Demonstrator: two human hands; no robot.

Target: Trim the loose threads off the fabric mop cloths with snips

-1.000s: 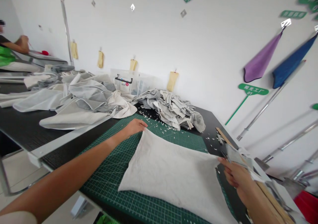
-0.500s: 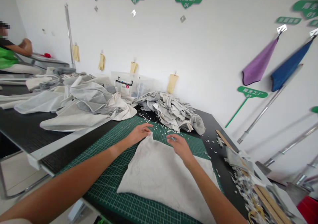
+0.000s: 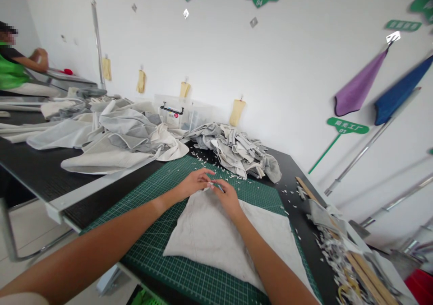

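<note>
A pale grey-white cloth (image 3: 206, 233) lies spread on a green gridded cutting mat (image 3: 142, 260). At its far corner my left hand (image 3: 195, 182) pinches the fabric, lifting it slightly. My right hand (image 3: 227, 197) is closed right beside it, its fingertips meeting the left ones at that corner. A small thin bluish tool (image 3: 221, 188) shows between the right fingers; its kind is too small to tell. My right forearm passes over the cloth and hides part of it.
A heap of grey cloths (image 3: 237, 149) sits behind the mat, with white scraps (image 3: 233, 175) scattered before it. More cloths (image 3: 111, 133) pile up at left near a clear plastic box (image 3: 172, 116). Wooden strips (image 3: 368, 273) and clippings line the right edge. A person (image 3: 16, 72) sits far left.
My right hand has moved left to the cloth's corner and now meets my left hand there. The left hand keeps its pinch. The view has shifted slightly.
</note>
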